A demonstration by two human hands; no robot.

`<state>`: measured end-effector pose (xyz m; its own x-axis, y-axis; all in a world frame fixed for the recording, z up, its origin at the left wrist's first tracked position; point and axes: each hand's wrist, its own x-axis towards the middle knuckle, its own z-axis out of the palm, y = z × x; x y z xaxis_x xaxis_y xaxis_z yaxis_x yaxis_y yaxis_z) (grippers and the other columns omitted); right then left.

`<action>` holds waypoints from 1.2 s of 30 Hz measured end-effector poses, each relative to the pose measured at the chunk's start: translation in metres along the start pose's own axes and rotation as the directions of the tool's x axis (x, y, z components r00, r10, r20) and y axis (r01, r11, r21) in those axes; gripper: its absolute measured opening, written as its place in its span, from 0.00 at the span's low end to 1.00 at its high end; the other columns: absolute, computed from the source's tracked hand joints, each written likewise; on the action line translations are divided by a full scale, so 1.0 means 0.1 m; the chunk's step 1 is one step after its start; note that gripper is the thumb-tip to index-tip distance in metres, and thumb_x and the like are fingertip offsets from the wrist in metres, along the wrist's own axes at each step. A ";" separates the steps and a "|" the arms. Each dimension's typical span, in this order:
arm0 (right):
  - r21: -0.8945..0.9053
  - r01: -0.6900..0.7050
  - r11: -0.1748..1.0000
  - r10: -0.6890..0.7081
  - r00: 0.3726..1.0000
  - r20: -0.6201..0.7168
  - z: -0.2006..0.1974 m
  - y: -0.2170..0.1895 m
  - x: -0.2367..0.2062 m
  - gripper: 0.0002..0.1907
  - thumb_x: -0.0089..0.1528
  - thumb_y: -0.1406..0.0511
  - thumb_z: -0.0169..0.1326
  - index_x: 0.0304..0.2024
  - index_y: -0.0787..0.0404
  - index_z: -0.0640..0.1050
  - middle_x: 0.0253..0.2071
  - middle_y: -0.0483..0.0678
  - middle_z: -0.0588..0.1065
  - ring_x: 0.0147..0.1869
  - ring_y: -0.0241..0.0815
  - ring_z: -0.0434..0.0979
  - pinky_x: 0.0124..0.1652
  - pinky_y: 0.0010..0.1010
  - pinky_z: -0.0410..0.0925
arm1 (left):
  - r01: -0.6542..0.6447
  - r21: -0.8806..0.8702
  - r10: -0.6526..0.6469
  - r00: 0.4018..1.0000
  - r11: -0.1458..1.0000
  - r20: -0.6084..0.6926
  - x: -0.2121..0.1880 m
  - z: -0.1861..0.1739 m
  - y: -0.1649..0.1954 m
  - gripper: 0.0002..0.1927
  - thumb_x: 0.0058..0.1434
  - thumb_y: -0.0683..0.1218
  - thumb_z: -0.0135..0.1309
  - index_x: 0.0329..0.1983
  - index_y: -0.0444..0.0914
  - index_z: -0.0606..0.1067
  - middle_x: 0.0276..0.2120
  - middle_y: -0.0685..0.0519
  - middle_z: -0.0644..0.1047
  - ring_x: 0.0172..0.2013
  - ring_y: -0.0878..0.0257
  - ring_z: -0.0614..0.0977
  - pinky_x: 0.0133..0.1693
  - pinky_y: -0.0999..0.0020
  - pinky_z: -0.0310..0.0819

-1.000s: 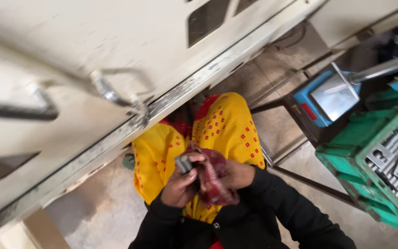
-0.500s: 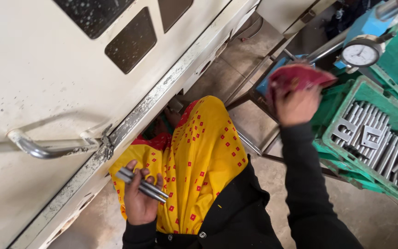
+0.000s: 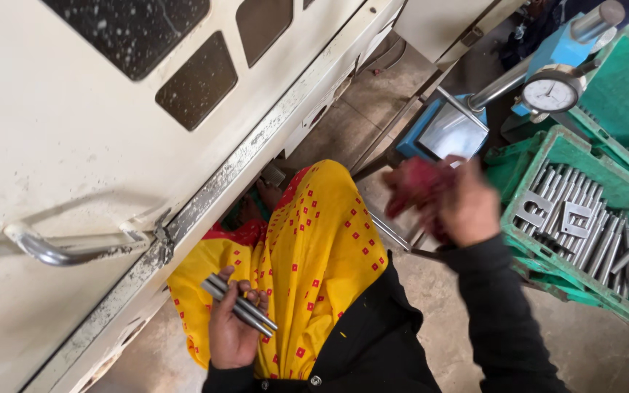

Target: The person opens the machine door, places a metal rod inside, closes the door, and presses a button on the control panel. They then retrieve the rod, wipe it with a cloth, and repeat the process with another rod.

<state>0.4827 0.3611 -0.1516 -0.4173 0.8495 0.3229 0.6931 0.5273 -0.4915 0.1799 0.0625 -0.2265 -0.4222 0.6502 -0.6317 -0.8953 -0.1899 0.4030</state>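
Worker's left hand (image 3: pixel 233 331) closing around small bundle of steel rods (image 3: pixel 239 305), holding them low over yellow garment (image 3: pixel 322 255), beside cream machine door (image 3: pixel 74 131). Right hand (image 3: pixel 459 204), motion-blurred, clutching dark red rag (image 3: pixel 413 185), fingers wrapped round it, hovering near green crate (image 3: pixel 584 153) carrying more rods and flat plates, below dial gauge (image 3: pixel 550 93). Judgement: wiping going best with rods gripped firmly near one end, kept parallel, rag drawn along full length, away from crate's edge.

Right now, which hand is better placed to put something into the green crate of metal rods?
Probably the right hand: it hovers beside the green crate, holding a red rag. The left hand sits far off, gripping metal rods.
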 end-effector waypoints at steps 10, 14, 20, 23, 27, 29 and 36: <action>-0.847 0.068 0.527 -0.052 0.998 0.047 -0.18 0.42 0.38 0.19 0.61 0.58 0.57 0.51 0.56 0.85 0.44 0.50 0.76 0.64 0.51 0.74 0.69 0.74 0.55 | -0.034 -0.049 0.033 0.999 0.998 -0.028 -0.10 -0.15 0.06 0.15 0.70 0.45 0.47 0.60 0.45 0.71 0.36 0.55 0.73 0.34 0.67 0.75 0.47 0.61 0.74; -0.845 0.153 0.513 0.474 0.770 0.427 0.02 0.63 0.43 0.17 0.61 0.50 0.56 0.40 0.51 0.88 0.51 0.48 0.81 0.71 0.52 0.71 0.70 0.79 0.34 | -0.006 -0.038 0.004 0.998 0.999 -0.056 -0.15 -0.20 0.05 0.17 0.69 0.45 0.47 0.61 0.45 0.71 0.39 0.55 0.74 0.35 0.66 0.76 0.46 0.60 0.74; -0.723 0.210 0.658 0.316 0.795 0.518 -0.11 0.60 0.38 0.24 0.56 0.45 0.57 0.48 0.49 0.85 0.55 0.51 0.79 0.67 0.53 0.70 0.67 0.77 0.34 | -0.049 -0.056 0.045 0.996 0.997 -0.081 -0.12 -0.35 0.14 0.17 0.69 0.45 0.48 0.61 0.46 0.70 0.40 0.56 0.75 0.36 0.66 0.76 0.47 0.59 0.74; -0.642 0.217 0.735 0.033 0.935 0.353 -0.33 0.49 0.22 0.30 0.51 0.45 0.58 0.50 0.50 0.84 0.56 0.54 0.77 0.63 0.58 0.69 0.65 0.79 0.33 | -0.094 -0.083 0.092 0.995 0.992 -0.036 -0.12 -0.39 0.18 0.16 0.70 0.45 0.49 0.61 0.45 0.71 0.42 0.54 0.76 0.37 0.64 0.77 0.47 0.57 0.74; -0.844 0.170 0.508 0.410 0.814 0.411 -0.31 0.29 0.06 0.15 0.69 0.49 0.55 0.40 0.46 0.86 0.38 0.41 0.83 0.56 0.40 0.80 0.77 0.74 0.33 | -0.081 -0.071 0.074 0.993 0.994 -0.088 -0.08 -0.33 0.19 0.19 0.68 0.45 0.47 0.62 0.47 0.69 0.47 0.54 0.78 0.43 0.63 0.80 0.50 0.57 0.74; -0.851 0.235 0.470 0.309 0.859 0.408 -0.19 0.19 0.06 0.19 0.64 0.44 0.57 0.36 0.47 0.87 0.38 0.41 0.82 0.62 0.45 0.77 0.72 0.77 0.30 | -0.079 -0.111 0.079 0.997 0.991 -0.004 -0.07 -0.26 0.16 0.20 0.66 0.44 0.47 0.62 0.47 0.67 0.50 0.54 0.78 0.47 0.61 0.81 0.52 0.55 0.74; -0.200 0.206 0.958 -0.138 0.941 0.308 0.46 -0.56 -0.29 0.07 0.61 0.67 0.63 0.43 0.59 0.84 0.44 0.50 0.82 0.43 0.50 0.81 0.46 0.37 0.72 | -0.317 -0.007 0.314 0.935 0.948 0.165 -0.12 0.01 -0.03 0.17 0.74 0.42 0.43 0.65 0.41 0.65 0.56 0.46 0.77 0.58 0.54 0.78 0.61 0.59 0.70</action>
<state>0.4292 0.3078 -0.1714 -0.6694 0.7327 0.1227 0.6955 0.6762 -0.2429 0.1877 0.0559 -0.2192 -0.6525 0.6695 -0.3551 -0.7161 -0.3914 0.5780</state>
